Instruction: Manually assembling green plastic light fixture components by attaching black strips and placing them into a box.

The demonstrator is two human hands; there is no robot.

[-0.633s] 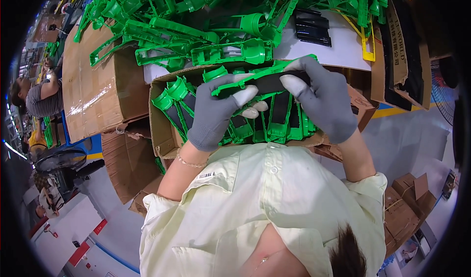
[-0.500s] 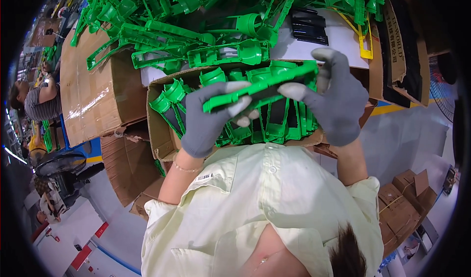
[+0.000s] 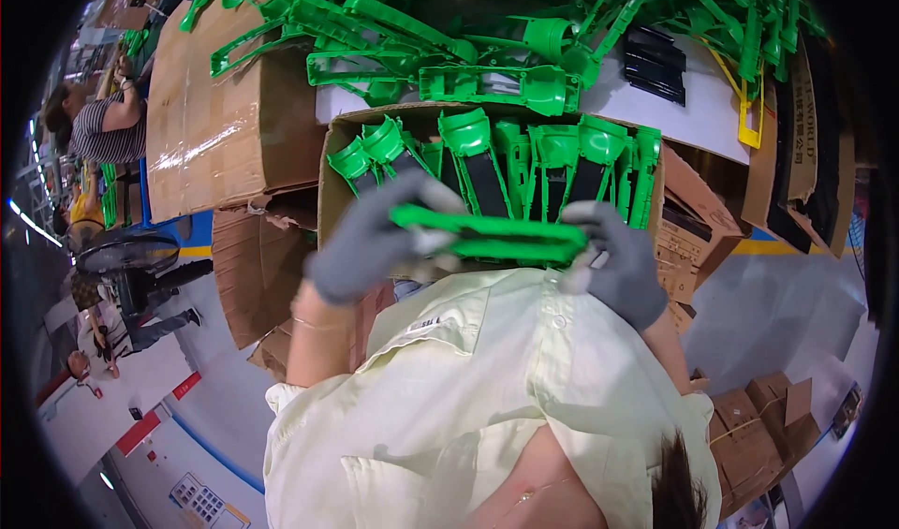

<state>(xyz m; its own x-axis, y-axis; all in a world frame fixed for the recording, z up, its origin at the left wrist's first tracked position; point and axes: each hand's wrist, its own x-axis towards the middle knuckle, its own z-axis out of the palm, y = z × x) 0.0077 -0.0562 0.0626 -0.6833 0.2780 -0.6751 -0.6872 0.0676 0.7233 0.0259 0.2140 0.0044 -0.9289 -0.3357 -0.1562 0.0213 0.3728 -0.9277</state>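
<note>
Both gloved hands hold a long green plastic part (image 3: 510, 236) with a dark face, almost level in front of my chest. My left hand (image 3: 379, 239), in a grey glove, grips its left end. The right end is pinched by my right hand (image 3: 611, 257), also gloved. Just beyond my hands stands an open cardboard box (image 3: 333, 175). Inside it, similar green parts (image 3: 473, 168) with black strips stand side by side. The held part is slightly blurred, and its underside is hidden.
A heap of green parts (image 3: 548, 84) covers the white table behind the box. Black pieces (image 3: 654, 68) and a yellow part (image 3: 749, 128) lie to the right. A big taped carton (image 3: 206, 117) stands left, with a fan (image 3: 140, 262) beyond. Another person (image 3: 110, 126) is far left.
The green part has come down toward my chest and turned from tilted to almost level. My right hand has closed on its right end. The whole view has shifted a little.
</note>
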